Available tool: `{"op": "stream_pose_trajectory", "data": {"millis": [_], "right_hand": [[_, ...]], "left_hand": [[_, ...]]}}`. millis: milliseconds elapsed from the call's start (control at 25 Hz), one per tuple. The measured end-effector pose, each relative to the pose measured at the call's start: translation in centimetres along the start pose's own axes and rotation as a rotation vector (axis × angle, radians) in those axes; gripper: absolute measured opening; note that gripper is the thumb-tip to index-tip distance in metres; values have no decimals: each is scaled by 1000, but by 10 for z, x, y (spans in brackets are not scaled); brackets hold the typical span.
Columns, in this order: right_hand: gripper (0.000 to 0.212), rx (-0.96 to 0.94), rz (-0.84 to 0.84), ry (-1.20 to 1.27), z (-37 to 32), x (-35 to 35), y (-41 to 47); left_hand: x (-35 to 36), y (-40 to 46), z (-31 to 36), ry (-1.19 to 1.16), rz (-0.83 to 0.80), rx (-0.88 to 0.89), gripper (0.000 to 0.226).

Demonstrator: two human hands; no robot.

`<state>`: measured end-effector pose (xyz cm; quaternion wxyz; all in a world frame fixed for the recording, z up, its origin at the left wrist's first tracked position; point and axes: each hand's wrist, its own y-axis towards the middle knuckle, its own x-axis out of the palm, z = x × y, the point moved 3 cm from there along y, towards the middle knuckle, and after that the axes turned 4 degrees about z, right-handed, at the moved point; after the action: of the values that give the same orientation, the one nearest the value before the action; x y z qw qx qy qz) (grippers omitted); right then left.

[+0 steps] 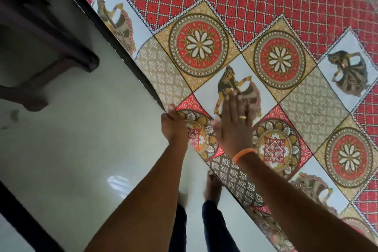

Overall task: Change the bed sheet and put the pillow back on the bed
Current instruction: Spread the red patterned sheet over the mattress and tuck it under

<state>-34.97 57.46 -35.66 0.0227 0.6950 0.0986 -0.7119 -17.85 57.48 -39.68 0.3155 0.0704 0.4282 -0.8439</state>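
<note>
Two hands are seen at the near edge of the bed, where a patterned sheet is already spread over the top. The left hand is closed on the hem of the sheet at the bed's edge, its fingers curled round the cloth. The right hand is laid flat on the sheet just beside it, fingers spread and pressed down on a printed dancer panel; an orange bangle is worn at that wrist. The cloth lies smooth across the visible part of the bed, with the hem hanging just over the side above the pale floor. The spreading can be judged largely done, with smoothing and tucking of this edge in hand. No pillow is in view, so its return to the bed is taken as left to do. Dark furniture stands on the floor to the left.
</note>
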Motion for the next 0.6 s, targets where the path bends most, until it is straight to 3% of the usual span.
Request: {"op": "stream_pose_trajectory", "data": {"millis": [200,280,320,360,440,520,600], "right_hand": [[67,-543,-52,-63,-43,-7,6],[59,-757,-13,-4,-64,-13,20],[57,-760,30,84,-72,-19,38],[56,-651,77,205,-78,-26,64],[60,-238,166,397,-69,-34,133],[68,186,179,373,-40,-32,195],[79,429,92,249,-26,-26,227]], "left_hand": [[-9,16,20,94,-71,45,41],[-13,33,33,-23,-44,-42,51],[-14,44,46,-83,-25,-80,60],[-15,56,63,-117,-4,-127,67],[-15,89,103,-174,93,-156,69],[-11,120,137,-188,191,-131,65],[-10,146,158,-171,252,-102,60]]}}
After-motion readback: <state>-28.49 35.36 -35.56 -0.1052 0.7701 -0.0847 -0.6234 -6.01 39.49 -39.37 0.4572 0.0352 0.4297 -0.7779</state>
